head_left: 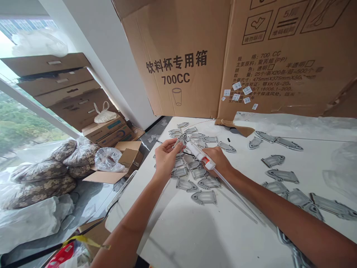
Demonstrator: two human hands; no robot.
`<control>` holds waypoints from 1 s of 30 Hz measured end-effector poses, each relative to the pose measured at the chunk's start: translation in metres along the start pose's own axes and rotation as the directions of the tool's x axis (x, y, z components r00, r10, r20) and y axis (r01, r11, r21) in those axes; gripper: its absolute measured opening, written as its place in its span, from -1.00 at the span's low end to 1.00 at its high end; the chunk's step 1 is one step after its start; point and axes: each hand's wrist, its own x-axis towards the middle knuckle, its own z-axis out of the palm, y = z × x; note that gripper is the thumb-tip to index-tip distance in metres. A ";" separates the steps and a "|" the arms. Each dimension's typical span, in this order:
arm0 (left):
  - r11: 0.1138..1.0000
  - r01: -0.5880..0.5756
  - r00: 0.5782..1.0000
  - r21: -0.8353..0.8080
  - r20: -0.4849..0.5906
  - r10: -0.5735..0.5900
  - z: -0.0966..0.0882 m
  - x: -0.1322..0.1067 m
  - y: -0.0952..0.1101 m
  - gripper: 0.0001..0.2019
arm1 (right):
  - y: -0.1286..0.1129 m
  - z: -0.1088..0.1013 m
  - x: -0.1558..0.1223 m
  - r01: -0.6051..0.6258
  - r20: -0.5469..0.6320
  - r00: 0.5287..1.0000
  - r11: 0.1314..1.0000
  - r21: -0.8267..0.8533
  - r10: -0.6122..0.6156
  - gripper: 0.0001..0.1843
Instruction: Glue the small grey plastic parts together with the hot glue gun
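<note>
My right hand point(216, 158) is closed around a white glue gun point(198, 152), with a long glue stick point(237, 193) trailing out of its back end toward me. My left hand point(168, 154) pinches a small grey metal bracket point(182, 138) between thumb and fingers. The gun's nozzle points at this bracket, close to or touching it; which of the two I cannot tell. Several similar grey brackets point(204, 197) lie spread on the white table point(178, 230) beneath and around both hands.
More grey brackets point(281, 175) lie at the table's right. A large cardboard box point(178, 44) stands along the back edge, with clear plastic point(295, 123) before it. Filled bags point(41, 175), an open carton point(131, 158) and stacked boxes point(72, 89) are on the floor at left.
</note>
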 end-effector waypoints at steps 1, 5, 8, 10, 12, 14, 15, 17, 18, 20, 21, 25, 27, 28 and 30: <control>1.000 -0.003 1.000 0.000 0.001 0.003 0.000 0.000 0.000 -0.55 | 0.000 0.000 0.000 0.002 -0.004 1.000 1.000 0.001 -0.002 -0.78; 1.000 -0.012 1.000 -0.005 0.008 0.012 0.000 0.001 -0.001 -0.54 | 0.001 0.001 -0.001 -0.007 -0.013 1.000 1.000 0.012 0.007 -0.76; 1.000 -0.019 1.000 -0.005 -0.002 0.019 0.000 0.001 -0.002 -0.55 | 0.001 0.001 -0.001 -0.001 -0.005 1.000 0.999 0.035 0.001 -0.77; 1.000 -0.027 1.000 -0.007 -0.009 0.027 0.000 0.002 -0.002 -0.57 | 0.001 0.001 -0.001 0.010 0.000 1.000 0.999 0.046 -0.010 -0.78; 0.999 -0.037 0.999 -0.005 -0.011 0.037 0.000 0.002 -0.002 -0.57 | 0.001 0.001 0.000 0.014 -0.002 1.000 0.999 0.053 -0.014 -0.78; 0.999 -0.051 0.999 0.006 -0.015 0.051 -0.001 0.002 -0.002 -0.57 | 0.001 0.001 0.000 0.014 -0.009 1.000 0.998 0.057 -0.014 -0.78; 0.998 -0.058 0.998 0.013 -0.017 0.058 -0.001 0.002 -0.002 -0.58 | 0.001 0.001 0.000 0.014 -0.011 1.000 0.998 0.059 -0.014 -0.78; 0.998 -0.066 0.998 0.024 -0.018 0.066 -0.001 0.003 -0.002 -0.59 | 0.001 0.001 0.000 0.015 -0.009 1.000 0.998 0.065 -0.015 -0.78; 0.997 -0.067 0.998 0.025 -0.017 0.068 -0.001 0.003 -0.003 -0.59 | 0.001 0.001 0.000 0.015 -0.006 1.000 0.998 0.067 -0.015 -0.78; 0.997 -0.069 0.998 0.023 -0.014 0.069 -0.002 0.004 -0.003 -0.58 | 0.001 0.002 0.000 0.013 0.001 1.000 0.997 0.070 -0.013 -0.78; 0.997 -0.070 0.997 0.022 -0.014 0.070 -0.002 0.005 -0.003 -0.58 | 0.001 0.002 0.000 0.011 0.004 1.000 0.997 0.071 -0.011 -0.79; 0.996 -0.081 0.996 0.023 -0.019 0.082 -0.002 0.005 -0.004 -0.58 | 0.001 0.001 0.000 0.011 0.010 1.000 0.997 0.077 -0.011 -0.79; 0.996 -0.087 0.996 0.029 -0.018 0.087 -0.002 0.005 -0.004 -0.59 | 0.000 0.001 0.000 0.008 0.009 1.000 0.997 0.075 -0.009 -0.78; 0.995 -0.089 0.996 0.032 -0.016 0.090 -0.002 0.005 -0.004 -0.59 | 0.000 0.001 0.000 0.006 0.010 1.000 0.997 0.074 -0.006 -0.78; 0.994 -0.099 0.995 0.049 -0.015 0.100 -0.003 0.006 -0.005 -0.61 | 0.000 0.001 0.000 0.001 0.012 1.000 0.997 0.072 -0.002 -0.78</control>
